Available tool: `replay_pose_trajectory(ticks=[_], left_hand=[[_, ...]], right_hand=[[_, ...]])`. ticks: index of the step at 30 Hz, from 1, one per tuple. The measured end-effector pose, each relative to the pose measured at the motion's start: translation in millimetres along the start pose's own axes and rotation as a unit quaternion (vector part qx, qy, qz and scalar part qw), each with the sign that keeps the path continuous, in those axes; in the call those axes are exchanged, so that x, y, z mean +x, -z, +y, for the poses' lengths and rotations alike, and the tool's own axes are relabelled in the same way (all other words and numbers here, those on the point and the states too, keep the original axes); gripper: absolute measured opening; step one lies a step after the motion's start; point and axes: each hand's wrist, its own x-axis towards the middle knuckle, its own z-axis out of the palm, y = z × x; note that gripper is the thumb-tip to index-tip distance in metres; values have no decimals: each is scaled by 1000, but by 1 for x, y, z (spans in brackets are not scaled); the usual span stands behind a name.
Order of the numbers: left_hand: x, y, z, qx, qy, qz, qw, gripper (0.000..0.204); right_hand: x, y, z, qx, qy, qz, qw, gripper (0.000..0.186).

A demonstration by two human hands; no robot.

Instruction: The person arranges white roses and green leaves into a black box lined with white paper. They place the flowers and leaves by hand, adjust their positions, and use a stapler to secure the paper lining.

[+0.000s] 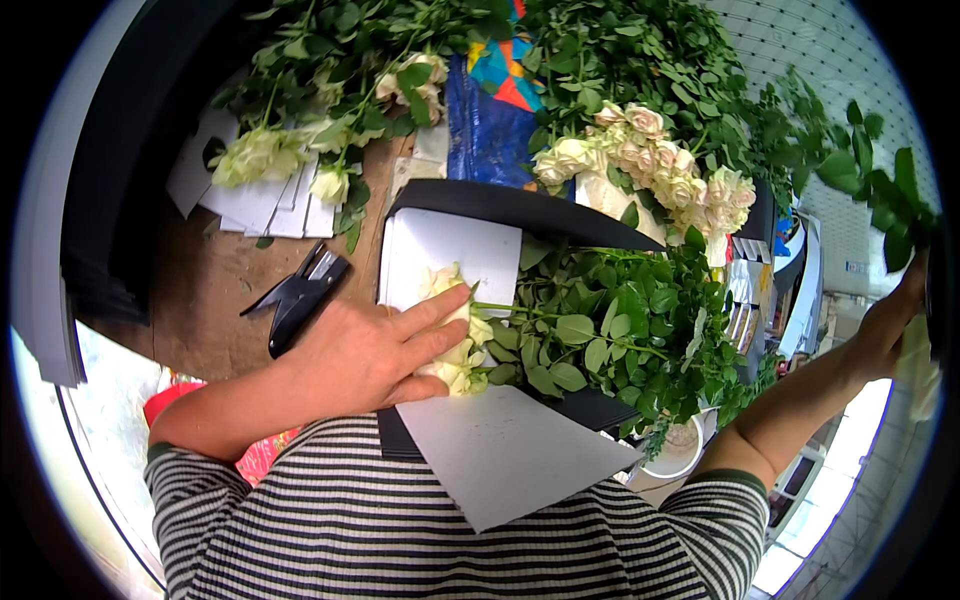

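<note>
Grey card (515, 455), then left hand (365, 348) over cream roses (468, 356).
Left fingers loosely spread, resting on blooms, not gripping; roses lie across white card (450, 245). Probably light, petals soft, easily bruised; best held by firmer leafy stems (600, 345). Right hand (905, 305) appears closed round a leafy sprig (904, 178). Pinkish roses (665, 155) beyond.

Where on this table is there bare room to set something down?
Bare wood table shows left of the black stapler, below the white cards. It's crowded to the right with leafy stems and at the far side with roses.
</note>
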Motion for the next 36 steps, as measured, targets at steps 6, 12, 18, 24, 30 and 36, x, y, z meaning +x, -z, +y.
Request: replay_pose_trajectory(ticks=[6, 12, 18, 24, 30, 36], left_hand=[[-9, -9, -2, 7, 11, 10, 1000, 70], [-10, -14, -3, 9, -1, 26, 1000, 67], [-8, -18, -4, 19, 1, 22, 1000, 64], [8, -3, -13, -56, -18, 3, 998, 44], [22, 20, -8, -52, 32, -70, 996, 54], [28, 17, -4, 1, 33, -73, 997, 97]], right_hand=[[-60, -61, -169, 384, -69, -399, 830, 30], [-127, -116, -219, 414, -194, -440, 773, 17], [-142, -113, -228, 363, -119, -468, 797, 28], [-141, -107, -229, 332, -72, -452, 825, 27], [-55, -107, -174, 452, 24, -528, 718, 39], [-111, -238, -26, 476, -458, -414, 627, 24]])
